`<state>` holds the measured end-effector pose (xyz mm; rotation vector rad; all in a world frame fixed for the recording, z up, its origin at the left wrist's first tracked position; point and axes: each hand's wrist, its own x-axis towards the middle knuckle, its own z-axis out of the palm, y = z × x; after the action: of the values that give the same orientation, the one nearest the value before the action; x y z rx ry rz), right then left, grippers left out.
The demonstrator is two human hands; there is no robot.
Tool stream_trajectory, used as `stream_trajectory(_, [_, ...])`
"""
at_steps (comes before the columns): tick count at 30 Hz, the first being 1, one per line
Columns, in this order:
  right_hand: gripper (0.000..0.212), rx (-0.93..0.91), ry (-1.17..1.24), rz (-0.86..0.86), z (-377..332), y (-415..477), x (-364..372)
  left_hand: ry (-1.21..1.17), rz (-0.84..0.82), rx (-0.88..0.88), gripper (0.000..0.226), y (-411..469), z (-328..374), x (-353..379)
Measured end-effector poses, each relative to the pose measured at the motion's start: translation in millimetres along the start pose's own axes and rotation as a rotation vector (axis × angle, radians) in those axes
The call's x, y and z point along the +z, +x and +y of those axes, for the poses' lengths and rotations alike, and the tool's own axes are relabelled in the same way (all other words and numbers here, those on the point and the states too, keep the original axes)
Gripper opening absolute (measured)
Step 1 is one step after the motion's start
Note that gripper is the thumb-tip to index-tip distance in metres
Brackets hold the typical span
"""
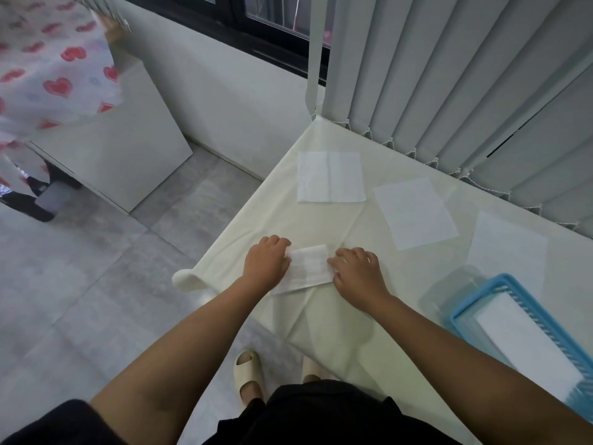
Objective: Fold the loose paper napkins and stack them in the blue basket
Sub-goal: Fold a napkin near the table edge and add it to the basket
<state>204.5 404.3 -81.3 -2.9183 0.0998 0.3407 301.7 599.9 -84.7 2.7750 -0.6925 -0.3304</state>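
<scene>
A folded white napkin point(308, 268) lies near the table's left front edge. My left hand point(266, 263) holds its left end with curled fingers, and my right hand point(357, 273) pinches its right end. Three loose flat napkins lie further back: one point(330, 176) at the far left, one point(415, 213) in the middle, one point(507, 248) at the right. The blue basket point(465, 313) stands at the right front with folded white napkins point(526, 345) inside it.
The table point(321, 316) wears a cream cloth with its corner hanging at the left. Grey vertical blinds point(465, 91) hang along the table's far edge. A person in a heart-patterned garment point(48, 75) stands at the far left beside a white board point(128, 149).
</scene>
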Motion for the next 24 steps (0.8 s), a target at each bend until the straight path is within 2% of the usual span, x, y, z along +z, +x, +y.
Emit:
stream_trajectory(5, [0.038, 0.071, -0.039, 0.060, 2.9, -15.0, 7.6, 0.058, -0.047, -0.037, 0.032, 8.7, 6.1, 3.6])
stream_trajectory(13, [0.037, 0.196, 0.115, 0.106, -6.7, -34.4, 13.1, 0.079, -0.225, -0.050, 0.019, 19.6, 11.7, -8.2])
stream_trajectory(16, [0.035, 0.301, 0.217, 0.150, -18.4, -43.2, 14.3, -0.185, -0.287, -0.142, 0.005, 21.7, 12.7, -16.5])
stream_trajectory(19, [0.027, 0.467, 0.395, 0.157, -33.8, -48.3, 10.5, -0.492, -0.325, -0.210, 0.014, 25.0, 16.0, -31.6])
stream_trajectory(22, [0.016, 0.666, 0.784, 0.130, -53.2, -52.4, -4.1, -0.709, -0.301, -0.246, 0.013, 26.0, 22.7, -47.4])
stream_trajectory(24, [0.020, 0.750, 1.024, 0.094, -65.1, -54.2, -13.1, -0.841, -0.293, -0.259, 0.015, 26.7, 28.1, -56.9])
